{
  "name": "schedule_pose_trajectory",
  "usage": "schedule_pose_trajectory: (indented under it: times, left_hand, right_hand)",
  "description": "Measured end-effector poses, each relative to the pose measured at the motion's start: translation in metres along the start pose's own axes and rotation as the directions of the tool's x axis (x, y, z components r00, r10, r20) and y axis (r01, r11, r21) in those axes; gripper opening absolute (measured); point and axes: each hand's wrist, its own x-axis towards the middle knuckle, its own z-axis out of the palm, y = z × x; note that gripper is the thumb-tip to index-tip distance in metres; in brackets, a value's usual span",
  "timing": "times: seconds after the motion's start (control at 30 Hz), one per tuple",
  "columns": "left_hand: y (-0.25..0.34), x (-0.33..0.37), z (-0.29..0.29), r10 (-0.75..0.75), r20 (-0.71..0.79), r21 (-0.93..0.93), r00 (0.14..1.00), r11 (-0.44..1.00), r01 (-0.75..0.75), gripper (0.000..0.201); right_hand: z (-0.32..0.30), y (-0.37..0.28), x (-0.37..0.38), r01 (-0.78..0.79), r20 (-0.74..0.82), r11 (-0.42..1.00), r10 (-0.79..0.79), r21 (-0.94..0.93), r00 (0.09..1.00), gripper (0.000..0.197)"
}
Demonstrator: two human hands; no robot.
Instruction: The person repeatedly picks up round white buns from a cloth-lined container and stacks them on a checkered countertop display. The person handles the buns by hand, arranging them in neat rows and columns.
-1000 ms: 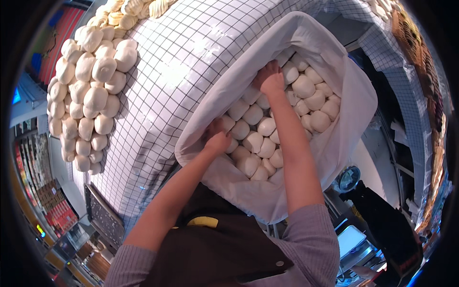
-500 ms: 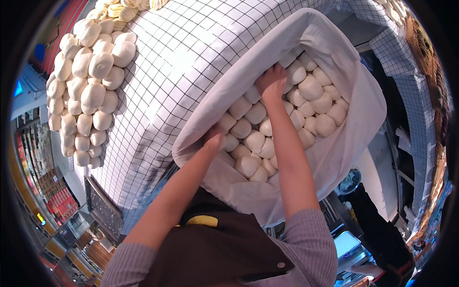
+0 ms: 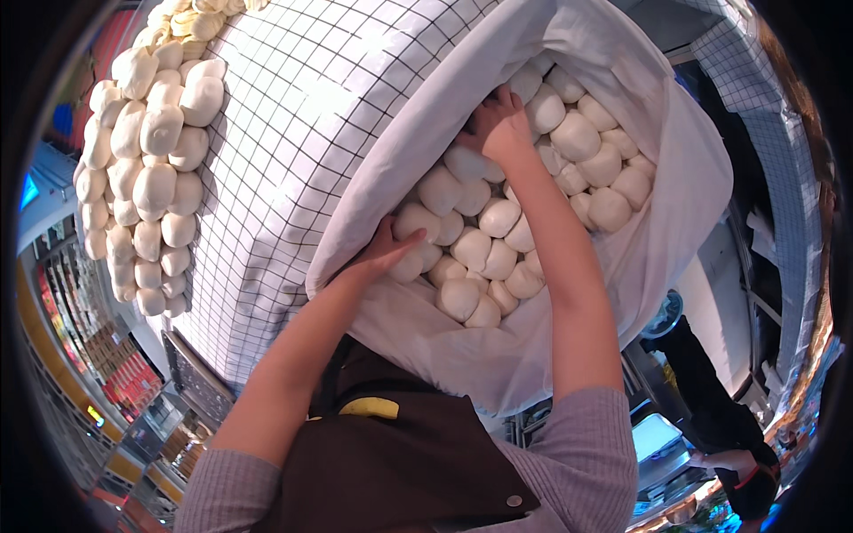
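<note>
Many smooth white buns (image 3: 576, 135) fill a large container lined with a white cloth (image 3: 684, 169). My left hand (image 3: 384, 250) reaches in at the near left side, thumb apart from the fingers and against a bun (image 3: 417, 222). Its other fingers lie along the cloth wall, partly hidden. Farther in, my right hand (image 3: 499, 129) has its fingers spread against the left wall, beside another bun (image 3: 466, 163). Between the two hands sits a row of buns, one of them (image 3: 440, 190) standing a little higher than those around it.
Left of the container is a table under a white checked cloth (image 3: 293, 133), bearing a tall stack of white buns (image 3: 163, 129) and yellowish twisted rolls (image 3: 191, 25). Another checked-cloth counter (image 3: 742, 67) stands at the right. A person in dark clothes (image 3: 711, 382) is at the lower right.
My left hand has come up from the container's edge, its thumb now showing apart. My right hand has shifted left and farther, fingers spreading. Buns between the hands have shifted. The view has also moved slightly.
</note>
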Motion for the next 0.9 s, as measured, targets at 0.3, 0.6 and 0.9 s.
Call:
schedule_pose_trajectory:
  times: [0.3,0.6,0.9]
  left_hand:
    - [0.0,-0.011,0.004,0.163,0.04,0.111,0.986,0.98,-0.166,0.133]
    - [-0.015,-0.018,0.006,0.211,0.211,0.307,0.954,0.912,-0.27,0.14]
    - [-0.016,-0.015,0.026,0.245,0.089,0.264,0.965,0.929,-0.26,0.134]
  right_hand:
    - [-0.007,-0.035,-0.003,0.016,0.139,0.977,0.014,-0.214,0.99,0.083]
    - [-0.011,-0.027,-0.052,0.096,0.136,0.995,-0.09,-0.035,0.987,0.075]
    - [-0.008,-0.034,-0.055,0.003,0.003,1.0,-0.003,-0.012,1.0,0.067]
